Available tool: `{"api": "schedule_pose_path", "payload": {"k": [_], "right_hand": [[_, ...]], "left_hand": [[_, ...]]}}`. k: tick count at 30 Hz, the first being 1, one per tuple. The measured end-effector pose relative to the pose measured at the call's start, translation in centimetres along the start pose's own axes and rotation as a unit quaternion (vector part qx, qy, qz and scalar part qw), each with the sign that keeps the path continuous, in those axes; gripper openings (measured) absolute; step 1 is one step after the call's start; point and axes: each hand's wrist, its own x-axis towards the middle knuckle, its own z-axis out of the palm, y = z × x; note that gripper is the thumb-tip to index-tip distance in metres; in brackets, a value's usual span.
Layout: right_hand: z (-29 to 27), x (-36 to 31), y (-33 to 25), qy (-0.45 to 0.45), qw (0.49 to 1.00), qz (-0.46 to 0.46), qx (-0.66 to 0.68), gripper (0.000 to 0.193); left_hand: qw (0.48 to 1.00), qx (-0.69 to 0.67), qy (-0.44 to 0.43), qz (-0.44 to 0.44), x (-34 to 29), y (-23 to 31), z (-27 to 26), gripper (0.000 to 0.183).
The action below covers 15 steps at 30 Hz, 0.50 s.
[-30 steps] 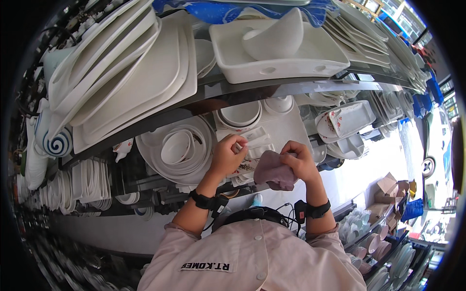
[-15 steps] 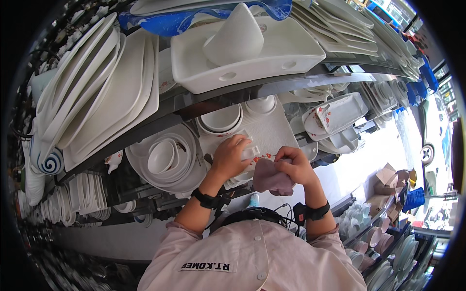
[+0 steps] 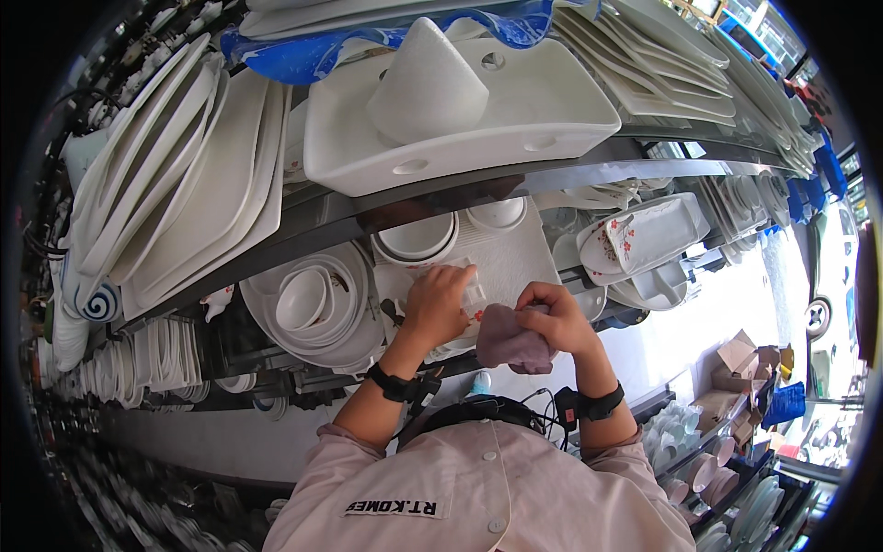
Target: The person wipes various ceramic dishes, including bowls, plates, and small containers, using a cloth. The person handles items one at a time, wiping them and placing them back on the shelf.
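My left hand [image 3: 438,304] is over the white textured tray [image 3: 520,248], its fingers bent around the left side of a small white ceramic piece [image 3: 473,293]. The hand partly hides the piece, so its full shape does not show. My right hand [image 3: 556,318] pinches a mauve cloth [image 3: 511,339], which hangs bunched just right of the left hand, above the tray's near edge. Beyond my left hand stand nested white bowls [image 3: 418,236] and a smaller white bowl [image 3: 498,214].
Stacked round plates and bowls [image 3: 306,299] stand to the left. Above, a shelf edge [image 3: 414,198] crosses in front, bearing a deep white dish [image 3: 460,152] with a white cone and upright plates [image 3: 184,175]. Rectangular floral dishes [image 3: 648,235] lie to the right; cardboard boxes [image 3: 736,359] stand farther off.
The view has shifted slightly. My left fingers have moved a little on the small white piece, and the cloth in my right hand has changed its folds and stays beside it.
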Motion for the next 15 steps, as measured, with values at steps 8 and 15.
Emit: {"api": "schedule_pose_path", "payload": {"k": [8, 15], "right_hand": [[-0.97, 0.1, 0.71, 0.001, 1.0, -0.005, 0.007, 0.018], [-1.11, -0.11, 0.66, 0.008, 1.0, -0.005, 0.003, 0.018]], "left_hand": [[0.999, 0.017, 0.023, 0.022, -0.08, 0.1, 0.75, 0.055], [0.999, 0.001, 0.02, 0.044, -0.22, 0.17, 0.15, 0.056]]}}
